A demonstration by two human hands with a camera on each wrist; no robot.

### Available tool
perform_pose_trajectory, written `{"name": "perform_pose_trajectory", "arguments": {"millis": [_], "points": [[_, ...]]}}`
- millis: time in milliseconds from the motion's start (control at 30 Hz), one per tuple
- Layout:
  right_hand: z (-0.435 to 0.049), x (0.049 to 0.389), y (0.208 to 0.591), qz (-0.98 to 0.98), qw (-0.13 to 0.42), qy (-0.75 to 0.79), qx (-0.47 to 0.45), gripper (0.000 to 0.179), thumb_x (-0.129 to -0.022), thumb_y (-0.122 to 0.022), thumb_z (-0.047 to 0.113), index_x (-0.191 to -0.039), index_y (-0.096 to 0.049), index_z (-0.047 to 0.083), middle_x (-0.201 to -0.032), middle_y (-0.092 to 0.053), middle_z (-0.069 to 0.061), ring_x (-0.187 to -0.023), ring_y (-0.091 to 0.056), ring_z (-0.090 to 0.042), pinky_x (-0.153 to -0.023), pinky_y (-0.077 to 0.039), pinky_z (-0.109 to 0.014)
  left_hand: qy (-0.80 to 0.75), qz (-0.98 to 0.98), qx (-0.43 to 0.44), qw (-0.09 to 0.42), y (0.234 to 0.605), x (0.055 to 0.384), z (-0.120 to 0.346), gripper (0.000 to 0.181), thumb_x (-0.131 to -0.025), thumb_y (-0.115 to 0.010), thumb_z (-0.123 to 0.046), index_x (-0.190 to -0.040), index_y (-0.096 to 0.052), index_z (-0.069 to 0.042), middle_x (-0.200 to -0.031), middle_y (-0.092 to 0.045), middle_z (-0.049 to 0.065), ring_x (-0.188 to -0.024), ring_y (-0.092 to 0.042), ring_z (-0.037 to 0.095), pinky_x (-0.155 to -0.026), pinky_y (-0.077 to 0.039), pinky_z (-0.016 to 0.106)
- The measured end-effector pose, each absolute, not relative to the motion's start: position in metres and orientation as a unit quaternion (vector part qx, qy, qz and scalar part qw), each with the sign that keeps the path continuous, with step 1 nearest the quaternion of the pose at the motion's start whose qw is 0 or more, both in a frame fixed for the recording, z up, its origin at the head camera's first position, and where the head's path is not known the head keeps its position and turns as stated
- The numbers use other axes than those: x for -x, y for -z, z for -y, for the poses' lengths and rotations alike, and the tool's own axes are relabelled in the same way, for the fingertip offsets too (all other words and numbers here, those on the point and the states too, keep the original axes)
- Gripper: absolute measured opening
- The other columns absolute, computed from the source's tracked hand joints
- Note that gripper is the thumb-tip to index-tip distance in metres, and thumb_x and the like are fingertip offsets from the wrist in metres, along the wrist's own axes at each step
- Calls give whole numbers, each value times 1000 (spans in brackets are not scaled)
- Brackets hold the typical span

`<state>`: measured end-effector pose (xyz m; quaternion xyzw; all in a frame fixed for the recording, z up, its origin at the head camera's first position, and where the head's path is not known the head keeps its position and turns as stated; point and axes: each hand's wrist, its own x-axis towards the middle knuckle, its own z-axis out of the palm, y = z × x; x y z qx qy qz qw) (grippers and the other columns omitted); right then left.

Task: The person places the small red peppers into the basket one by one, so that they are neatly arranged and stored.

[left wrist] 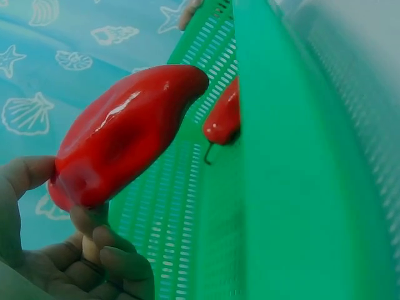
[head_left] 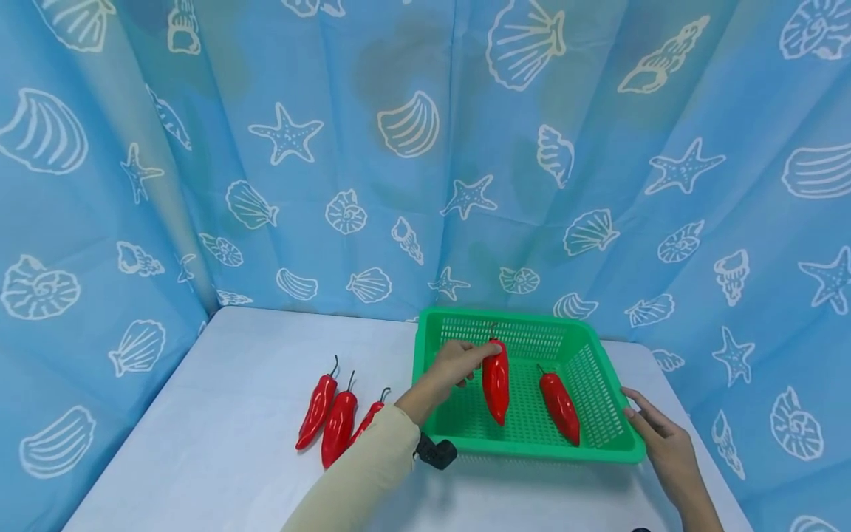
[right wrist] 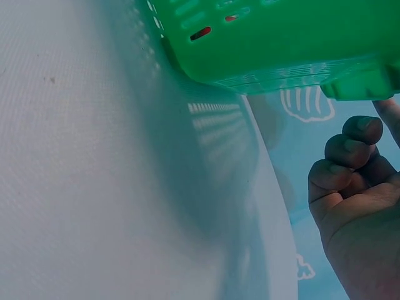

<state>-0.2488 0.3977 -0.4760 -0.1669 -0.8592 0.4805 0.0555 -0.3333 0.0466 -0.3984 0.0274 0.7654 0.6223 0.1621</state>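
My left hand point(head_left: 455, 363) pinches a red pepper point(head_left: 496, 384) near its stem end, with the tip pointing down over the green basket point(head_left: 532, 445). In the left wrist view, thumb and fingers close on the broad end of this glossy pepper point(left wrist: 125, 134). Another red pepper point(head_left: 560, 408) lies inside the basket on its right side. At the basket's right rim, my right hand point(head_left: 665, 443) holds the edge between thumb and index finger. The right wrist view has the other fingers of that hand point(right wrist: 356, 181) curled below the rim, and the thumb is hidden there.
Three more red peppers lie on the white table point(head_left: 219, 414) left of the basket: one on the left point(head_left: 318, 410), one in the middle point(head_left: 339, 427), and one partly covered by the left sleeve point(head_left: 369, 423). A blue shell-patterned curtain point(head_left: 346, 148) hangs behind and at both sides.
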Motion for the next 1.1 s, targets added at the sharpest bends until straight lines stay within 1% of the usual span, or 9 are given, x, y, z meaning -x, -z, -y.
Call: {"name": "perform_pose_trajectory", "arguments": {"millis": [133, 233, 333, 433, 533, 633, 767, 933, 1100], "points": [[-400, 247, 477, 858, 66, -485, 156, 67, -94, -60, 57, -150, -48, 22, -108, -62, 18, -89, -59, 4, -69, -51, -21, -611, -772, -25, 172, 398, 336, -52, 42, -90, -68, -49, -71, -58, -13, -74, -56, 0, -64, -48, 15, -57, -40, 31], [-400, 247, 476, 860, 62, -480, 163, 69, -93, -59, 59, -150, -47, 23, -128, -64, 1, -94, -54, 8, -72, -48, -16, -606, -775, -25, 179, 396, 338, -58, 44, -90, -68, -48, -68, -56, -12, -74, -56, -1, -64, -47, 16, -57, -40, 31], [-399, 247, 474, 862, 50, -474, 173, 71, -92, -58, 62, -151, -46, 24, -144, -53, -15, -95, -51, 9, -74, -47, -15, -597, -780, -23, 186, 398, 340, -66, 46, -91, -68, -46, -62, -50, -15, -67, -51, -3, -61, -45, 15, -54, -38, 30], [-399, 246, 474, 866, 42, -466, 174, 72, -92, -57, 63, -152, -45, 25, -143, -53, -18, -96, -52, 6, -80, -49, -23, -587, -786, -15, 194, 403, 341, -73, 48, -91, -69, -43, -58, -46, -16, -61, -47, -3, -58, -44, 14, -52, -37, 28], [-398, 246, 474, 868, 37, -467, 163, 72, -93, -56, 62, -152, -44, 25, -144, -51, -18, -107, -56, -9, -91, -50, -40, -585, -784, -4, 205, 407, 342, -78, 50, -91, -69, -42, -56, -43, -17, -61, -46, -3, -57, -44, 14, -50, -35, 27], [-399, 247, 475, 867, 35, -476, 146, 71, -94, -55, 62, -153, -42, 24, -150, -45, -19, -128, -50, -32, -100, -43, -58, -589, -780, 5, 213, 408, 343, -82, 46, -90, -70, -41, -59, -48, -15, -66, -51, -1, -59, -45, 15, -52, -36, 28], [-402, 249, 474, 871, 36, -471, 133, 70, -95, -54, 62, -154, -41, 26, -151, -43, -23, -136, -39, -46, -100, -38, -65, -590, -777, 16, 219, 408, 347, -90, 35, -88, -71, -42, -73, -62, -12, -79, -62, 2, -68, -56, 20, -57, -41, 30], [-405, 248, 474, 879, 45, -457, 129, 67, -96, -54, 60, -153, -43, 25, -141, -52, -22, -125, -49, -38, -91, -46, -55, -584, -776, 32, 237, 410, 352, -104, 32, -86, -73, -40, -81, -66, -9, -89, -68, 7, -91, -65, 32, -70, -50, 39], [-404, 247, 472, 882, 37, -448, 138, 68, -95, -54, 61, -153, -44, 26, -138, -55, -19, -116, -50, -25, -86, -45, -44, -586, -768, 43, 253, 413, 353, -117, 31, -86, -74, -38, -82, -66, -8, -88, -68, 8, -96, -65, 35, -83, -51, 47]]}}
